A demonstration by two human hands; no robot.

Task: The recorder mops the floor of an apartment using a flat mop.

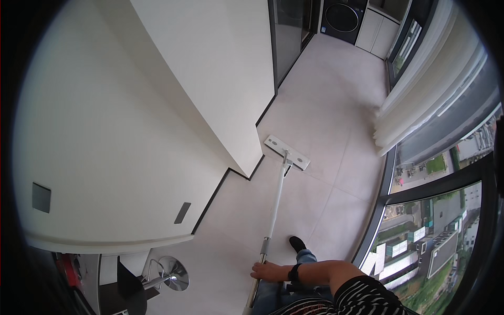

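My right hand point(269, 272) is closed around the pole of a flat mop point(276, 202), just below a grey collar on it. The white pole runs up and slightly right from the lower edge. At its far end the wide, white mop head point(287, 152) lies flat on the floor, set at a slant. One end of the head is close to the corner of the white wall. A dark band point(295, 272) circles my right wrist. My left hand does not show.
White walls point(173, 105) with dark skirting stand left; a round chrome stool base point(174, 273) is lower left. Tall windows point(425, 236) and a white curtain point(420, 79) line the right. A black washing machine point(342, 20) stands at the far end of the pale tiled floor point(336, 89).
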